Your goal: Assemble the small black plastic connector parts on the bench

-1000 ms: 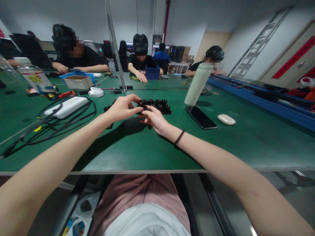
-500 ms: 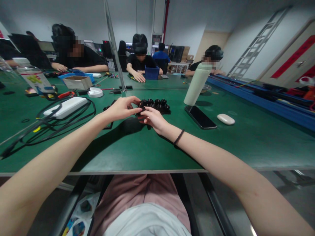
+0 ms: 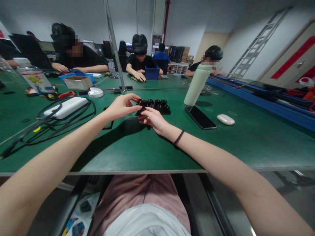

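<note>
Both my hands meet over the green table (image 3: 128,147), just in front of a cluster of small black parts (image 3: 157,105). My left hand (image 3: 121,107) pinches its fingers together at the near left end of that cluster, on a small black piece (image 3: 138,112). My right hand (image 3: 154,119), with a dark band on the wrist, curls its fingers under the same small black piece from below. What exactly the piece is stays too small to tell.
A black phone (image 3: 200,117) and a white case (image 3: 225,119) lie to the right, behind them a pale bottle (image 3: 198,84). At left lie a white power bank (image 3: 66,107) with black cables, and boxes. Other people work across the table.
My left hand has lifted slightly and its fingers shifted on the small piece; my right hand stays nearly still.
</note>
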The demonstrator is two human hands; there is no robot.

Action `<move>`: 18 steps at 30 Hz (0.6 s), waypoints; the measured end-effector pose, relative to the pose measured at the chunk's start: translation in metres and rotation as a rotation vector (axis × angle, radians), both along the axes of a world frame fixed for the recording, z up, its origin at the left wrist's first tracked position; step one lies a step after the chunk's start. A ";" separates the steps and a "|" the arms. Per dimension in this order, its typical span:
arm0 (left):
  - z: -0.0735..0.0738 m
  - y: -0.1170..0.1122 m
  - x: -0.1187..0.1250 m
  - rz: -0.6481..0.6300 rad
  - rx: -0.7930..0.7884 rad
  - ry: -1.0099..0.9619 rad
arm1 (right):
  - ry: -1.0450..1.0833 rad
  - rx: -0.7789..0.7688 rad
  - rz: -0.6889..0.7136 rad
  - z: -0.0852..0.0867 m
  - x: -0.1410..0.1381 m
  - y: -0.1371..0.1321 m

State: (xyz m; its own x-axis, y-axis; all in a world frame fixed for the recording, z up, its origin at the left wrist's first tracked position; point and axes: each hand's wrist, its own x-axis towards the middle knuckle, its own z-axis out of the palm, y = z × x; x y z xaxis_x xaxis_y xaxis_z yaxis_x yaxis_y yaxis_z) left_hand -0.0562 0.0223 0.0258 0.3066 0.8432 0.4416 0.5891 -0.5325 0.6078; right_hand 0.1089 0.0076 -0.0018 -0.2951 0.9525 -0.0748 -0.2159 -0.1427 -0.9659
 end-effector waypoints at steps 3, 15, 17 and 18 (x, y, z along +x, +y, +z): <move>0.002 0.000 -0.001 0.044 0.037 -0.025 | -0.006 -0.012 -0.009 0.000 0.000 -0.001; 0.007 -0.010 0.001 0.076 0.076 0.093 | 0.015 -0.019 -0.040 0.002 0.000 -0.002; 0.009 -0.011 0.002 0.065 0.068 0.140 | 0.017 -0.015 -0.037 0.002 0.000 -0.002; 0.009 -0.011 0.002 0.061 0.067 0.158 | 0.018 -0.011 -0.036 0.002 0.000 -0.002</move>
